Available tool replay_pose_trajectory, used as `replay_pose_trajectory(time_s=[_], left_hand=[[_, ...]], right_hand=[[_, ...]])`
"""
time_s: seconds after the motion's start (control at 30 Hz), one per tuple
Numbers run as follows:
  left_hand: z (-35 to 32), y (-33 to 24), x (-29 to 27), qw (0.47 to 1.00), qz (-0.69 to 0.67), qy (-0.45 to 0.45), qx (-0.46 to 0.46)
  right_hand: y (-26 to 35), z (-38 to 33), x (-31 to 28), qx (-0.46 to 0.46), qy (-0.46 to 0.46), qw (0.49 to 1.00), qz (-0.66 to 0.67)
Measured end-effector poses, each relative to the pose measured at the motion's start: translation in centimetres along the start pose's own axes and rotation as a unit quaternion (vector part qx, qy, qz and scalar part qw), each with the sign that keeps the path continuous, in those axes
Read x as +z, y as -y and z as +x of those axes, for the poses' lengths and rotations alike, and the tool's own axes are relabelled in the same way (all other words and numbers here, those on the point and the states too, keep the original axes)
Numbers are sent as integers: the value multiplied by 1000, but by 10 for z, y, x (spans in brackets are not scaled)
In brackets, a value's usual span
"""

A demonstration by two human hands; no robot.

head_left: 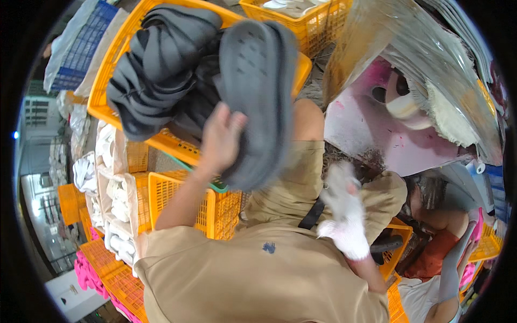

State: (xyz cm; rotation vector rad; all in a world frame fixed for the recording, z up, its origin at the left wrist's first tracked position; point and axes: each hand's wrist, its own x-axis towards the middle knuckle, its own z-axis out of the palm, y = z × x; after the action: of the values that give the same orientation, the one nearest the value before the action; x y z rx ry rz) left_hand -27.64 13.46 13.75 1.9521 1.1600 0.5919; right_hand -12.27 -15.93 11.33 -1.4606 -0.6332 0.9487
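My left hand [222, 141] is bare and grips a dark grey rubber slipper [250, 70] by its edge, with the sole turned up. A second grey edge shows right behind it, so it may be a pair. The slipper is raised over the front right of an orange crate [180, 152]. Several dark grey slippers [161, 64] with ridged uppers lie heaped in that crate. Over my right thigh is my right hand [344, 199], in a white glove and apart from the crate. Motion blurs its fingers, and I cannot make out anything in them.
Another orange crate [186, 196] stands left of my lap. White footwear [121, 199] fills lined crates farther left. A white-pink board [371, 116] and plastic sheeting [377, 37] are at the right. Another person [436, 247] sits at the lower right beside a small orange crate [398, 242].
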Motion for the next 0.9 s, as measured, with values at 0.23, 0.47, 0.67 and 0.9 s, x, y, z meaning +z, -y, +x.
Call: replay_pose_trajectory(time_s=[0.23,0.47,0.67,0.9], left_hand=[[-37,56,-44,987,2,130,-93],[7,63,-28,901,282,-220,246],[-57,-40,196,914,-264,303,63],[-60,-116,356,735,-542,263,-310]], right_hand=[[-5,19,-11,185,131,967,117],[-17,-36,-75,220,-153,949,164],[-30,-61,-87,164,-242,956,-10],[23,-63,-91,71,-438,895,-46]])
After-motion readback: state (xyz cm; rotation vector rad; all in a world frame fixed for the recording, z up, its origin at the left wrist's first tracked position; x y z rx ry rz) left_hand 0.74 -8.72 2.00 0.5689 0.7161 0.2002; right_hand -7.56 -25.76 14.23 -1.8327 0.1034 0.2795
